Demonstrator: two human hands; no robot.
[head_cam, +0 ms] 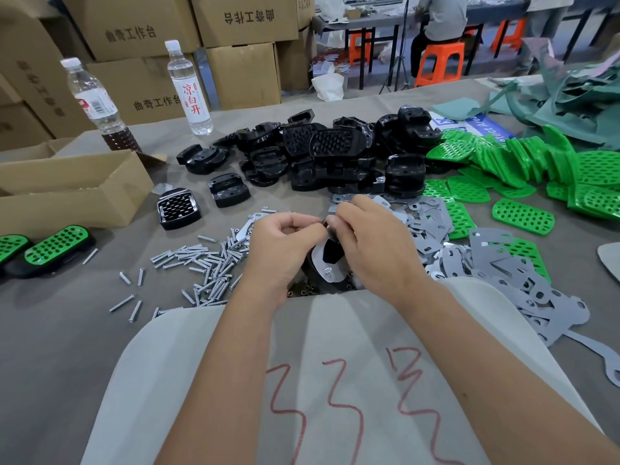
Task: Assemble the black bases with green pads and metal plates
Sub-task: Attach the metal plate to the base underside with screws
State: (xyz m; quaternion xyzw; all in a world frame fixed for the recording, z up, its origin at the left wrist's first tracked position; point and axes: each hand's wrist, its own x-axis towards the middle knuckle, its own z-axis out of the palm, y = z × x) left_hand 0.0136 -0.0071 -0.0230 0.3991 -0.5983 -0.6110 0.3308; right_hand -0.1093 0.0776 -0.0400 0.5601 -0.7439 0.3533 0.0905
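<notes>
My left hand (280, 245) and my right hand (367, 241) meet over a black base (327, 260) held just above the table's near edge. A grey metal plate (330, 271) lies against the base's underside. Both hands curl round the base, and their fingertips pinch at its top end; what they pinch is hidden. A heap of black bases (322, 152) lies behind the hands. Green pads (523, 216) spread at the right. Loose metal plates (496, 266) lie to the right of my right hand.
Several silver screws (201, 263) are scattered left of my hands. Two finished green-topped bases (55, 250) sit at the far left, beside an open cardboard box (70, 189). Two bottles (189, 88) stand at the back left. Small nuts (300, 292) lie under my hands.
</notes>
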